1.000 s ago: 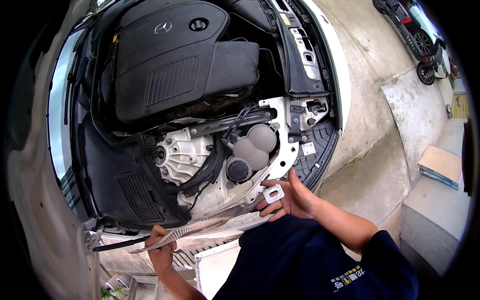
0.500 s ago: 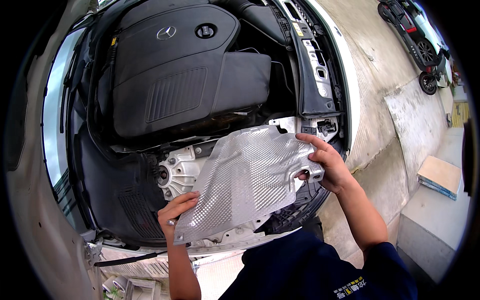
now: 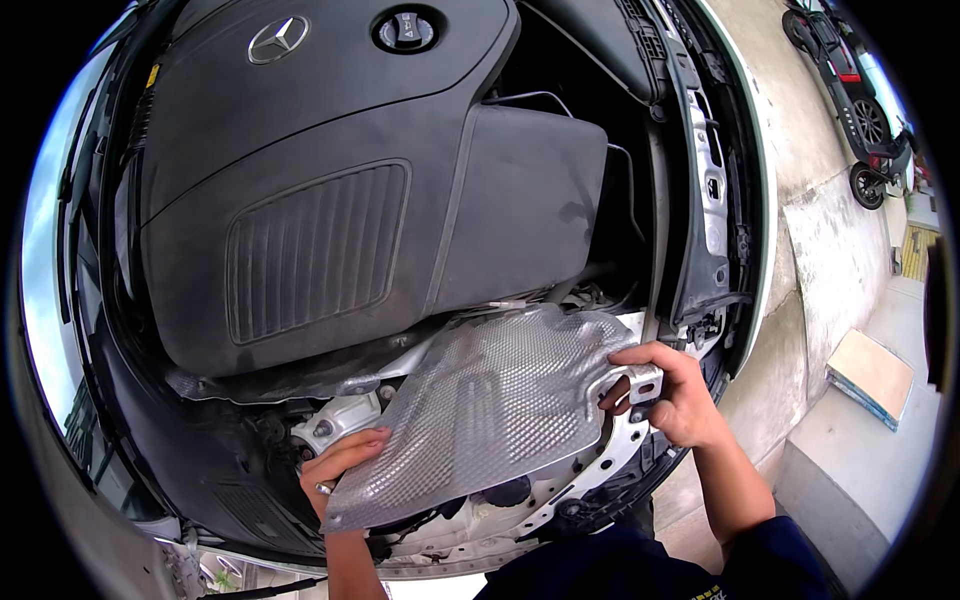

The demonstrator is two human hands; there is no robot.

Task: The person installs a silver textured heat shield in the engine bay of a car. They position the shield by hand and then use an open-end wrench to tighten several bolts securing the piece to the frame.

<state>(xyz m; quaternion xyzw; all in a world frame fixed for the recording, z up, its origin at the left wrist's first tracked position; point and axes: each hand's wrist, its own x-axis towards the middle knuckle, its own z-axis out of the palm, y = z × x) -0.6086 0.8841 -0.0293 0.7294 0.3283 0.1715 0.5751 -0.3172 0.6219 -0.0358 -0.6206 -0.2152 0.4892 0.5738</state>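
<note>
While our left hand (image 3: 350, 458) is curling its fingers over one end of the dimpled metal sheet (image 3: 490, 400) and our right hand (image 3: 684, 398) is grasping the notched end, we are holding it over the engine bay (image 3: 622, 448), beside the black cover (image 3: 510, 205). Apparently we are positioning it; the next move is probably calling for steady two-handed support.

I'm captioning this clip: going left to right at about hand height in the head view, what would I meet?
Windshield, left hand, silver dimpled sheet, right hand, tan-topped slab.
</note>
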